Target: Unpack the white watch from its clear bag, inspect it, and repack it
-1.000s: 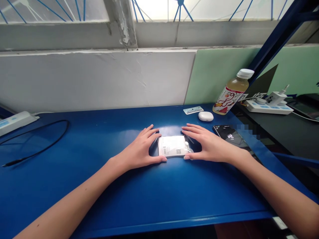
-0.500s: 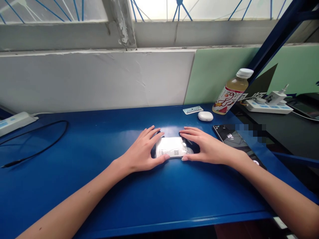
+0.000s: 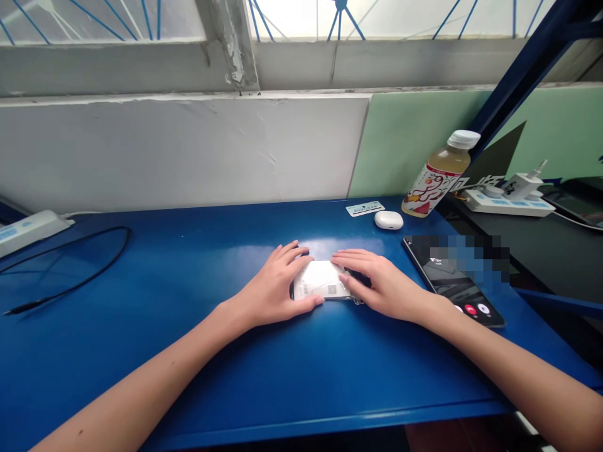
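A small flat white package in clear, shiny wrapping lies on the blue desk, with printed marks and a small square code on its face. Around its left end curves my left hand, thumb along the near edge and fingers at the far edge. My right hand is at the other end. Its thumb presses on the package's right part, while the fingers reach over the far right corner. The palm hides that end, and some crinkled wrapping shows just beneath it.
Right of my hands lies a black phone, its screen lit. Behind are a white earbud case, a small card and a drink bottle. A black cable and white power strip are at left.
My right hand has turned and shifted slightly left; its thumb moved from the near edge up onto the package. The left hand has barely moved. More of the phone's lower end shows.
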{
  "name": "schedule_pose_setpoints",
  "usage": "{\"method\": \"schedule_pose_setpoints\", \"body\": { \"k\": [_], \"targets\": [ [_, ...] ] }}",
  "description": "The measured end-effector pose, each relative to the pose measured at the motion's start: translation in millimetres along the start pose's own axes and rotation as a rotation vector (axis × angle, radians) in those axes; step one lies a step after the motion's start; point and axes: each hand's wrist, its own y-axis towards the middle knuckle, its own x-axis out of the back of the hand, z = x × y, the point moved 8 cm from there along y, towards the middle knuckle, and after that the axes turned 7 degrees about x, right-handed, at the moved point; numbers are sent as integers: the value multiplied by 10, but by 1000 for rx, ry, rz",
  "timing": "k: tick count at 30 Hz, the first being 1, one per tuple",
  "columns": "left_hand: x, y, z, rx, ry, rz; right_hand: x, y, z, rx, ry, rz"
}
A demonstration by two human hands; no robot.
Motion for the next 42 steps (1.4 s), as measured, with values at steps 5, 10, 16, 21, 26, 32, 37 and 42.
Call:
{"method": "schedule_pose_setpoints", "body": {
  "k": [5, 10, 16, 21, 26, 32, 37, 42],
  "targets": [
    [-5, -1, 8, -6, 5, 13, -7, -4, 9, 22, 8, 90],
    [-22, -13, -4, -13, 10, 31, 5, -18, -67, 20, 47, 100],
    [19, -34, 0, 4, 38, 17, 115, -37, -72, 99, -82, 30],
    [108, -38, -32, -20, 76, -10, 180, -27, -71, 121, -188, 36],
    [111, -42, -53, -34, 108, -36, 111, -23, -90, 74, -148, 128],
    [1, -40, -52, -31, 58, 27, 109, -23, -67, 32, -121, 151],
    [-12, -30, -78, -30, -1, 9, 87, -31, -65, 51, -119, 105],
    [-12, -34, -118, -63, 3, -22, 52, -38, -28, 103, -108, 7]
  ]
}}
